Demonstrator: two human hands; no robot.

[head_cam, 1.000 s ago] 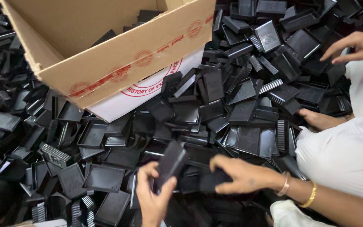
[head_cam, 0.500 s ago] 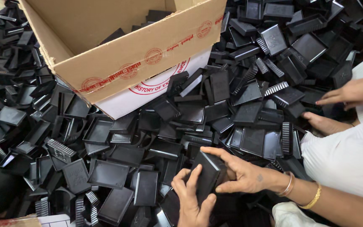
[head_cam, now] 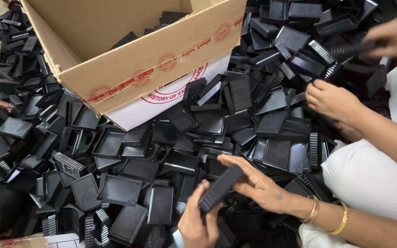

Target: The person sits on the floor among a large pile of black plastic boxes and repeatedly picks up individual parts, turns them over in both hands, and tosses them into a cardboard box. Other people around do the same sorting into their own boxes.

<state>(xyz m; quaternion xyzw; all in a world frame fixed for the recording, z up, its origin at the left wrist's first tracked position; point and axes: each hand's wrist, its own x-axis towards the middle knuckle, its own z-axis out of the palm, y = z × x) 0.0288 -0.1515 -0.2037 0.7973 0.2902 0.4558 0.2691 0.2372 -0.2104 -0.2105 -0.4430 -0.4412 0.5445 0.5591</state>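
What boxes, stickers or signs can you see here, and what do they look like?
Cardboard box: top centre, on the heap of black plastic parts; big, brown, open, with red round stamps and red lettering along its flap.
White panel: under the box flap; white, with a red ring-shaped mark.
Paper sheet: bottom left edge; white with faint lines.
No screens or signs.

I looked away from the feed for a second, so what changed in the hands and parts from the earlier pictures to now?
The left hand and right hand kept hold of one black plastic piece and turned it; it now lies slanted, ribbed edge showing. At the right, another person's hands went on moving among the parts. The cardboard box and the heap of black pieces stayed put.
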